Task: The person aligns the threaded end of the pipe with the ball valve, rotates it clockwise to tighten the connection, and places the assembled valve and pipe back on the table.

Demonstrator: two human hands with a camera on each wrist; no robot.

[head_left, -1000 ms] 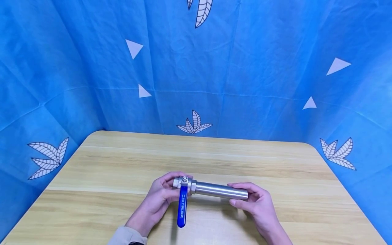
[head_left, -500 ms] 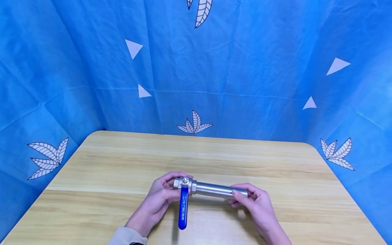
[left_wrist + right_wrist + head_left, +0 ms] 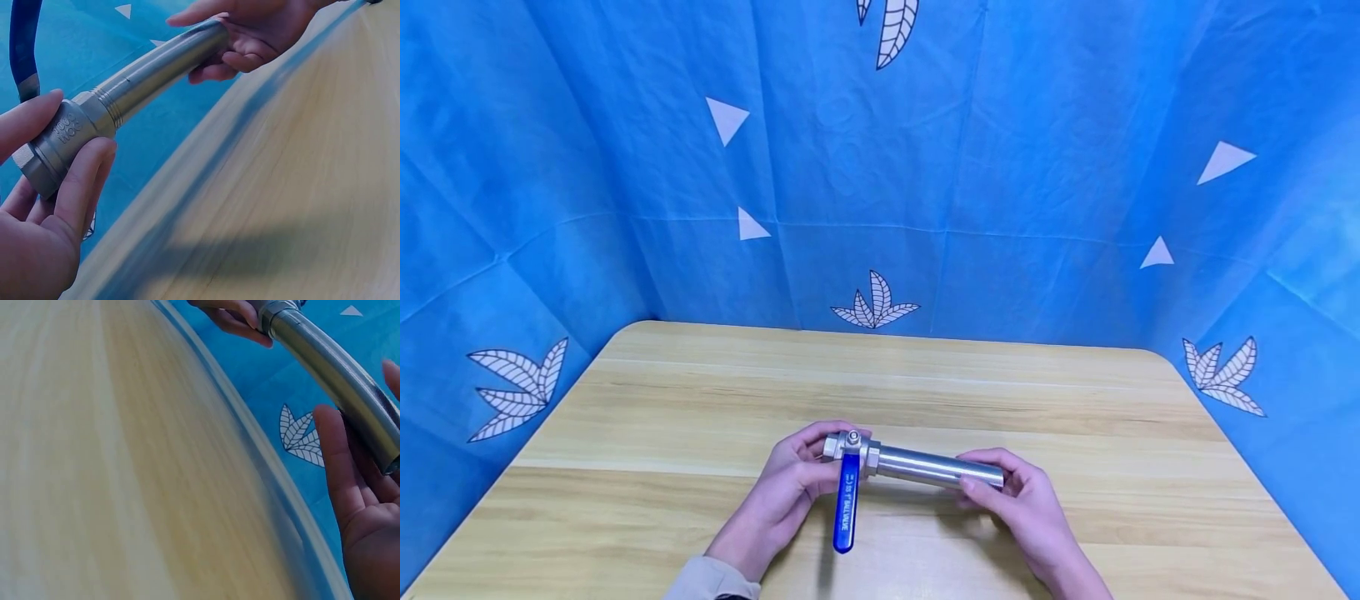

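A steel ball valve (image 3: 853,444) with a blue lever (image 3: 846,504) lettered "BALL VALVE" is joined to a shiny steel pipe (image 3: 917,466). Thumb and fingers of my left hand (image 3: 782,483) grip the valve body, and the lever points down toward me. My right hand (image 3: 1028,504) is around the pipe's free end, thumb at the near side and fingers behind. In the left wrist view, some thread shows where the pipe (image 3: 162,69) meets the valve (image 3: 65,131). From the right wrist, the pipe's end (image 3: 392,464) looks hollow, with my right fingers (image 3: 337,462) partly extended beside it.
Both hands hold the assembly above a light wood table (image 3: 880,383), on which their shadows fall. Behind the table and along its sides hangs a blue curtain (image 3: 1037,208) with white leaf and triangle prints. A pale sleeve (image 3: 711,579) covers the left forearm.
My right thumb has moved from below the pipe up onto it, then slightly lower along its near side. The blue lever has swung very slightly. My left hand keeps its grip.
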